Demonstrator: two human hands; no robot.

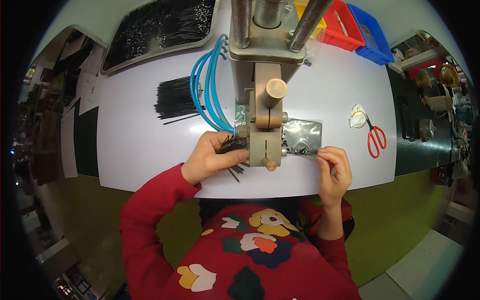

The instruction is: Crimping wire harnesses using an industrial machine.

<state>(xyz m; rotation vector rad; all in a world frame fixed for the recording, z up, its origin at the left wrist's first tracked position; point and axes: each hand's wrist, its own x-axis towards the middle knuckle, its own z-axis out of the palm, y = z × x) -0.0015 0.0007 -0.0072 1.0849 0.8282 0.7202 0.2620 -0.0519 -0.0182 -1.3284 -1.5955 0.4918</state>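
Note:
My left hand (209, 159) is closed round a bundle of short black wires (233, 146) at the left side of a metal bench press (265, 145). Their loose ends stick out above and below my thumb, and the press head hides the other ends. To the right of the press, my right hand (334, 169) pinches a thin, stick-like tool (311, 154) whose kind I cannot make out. It points left toward the press. Small black bits (299, 150) lie along the lower edge of a shiny grey plate (305, 132) beside it.
Blue air hoses (212, 107) curve out left of the press, close to a pile of black wires (175, 96). A metal tray (160, 49) of wires stands at far left. Red-handled scissors (376, 141) and a white wrapped bundle (358, 116) lie right. Red (344, 27) and blue bins (371, 37) stand behind.

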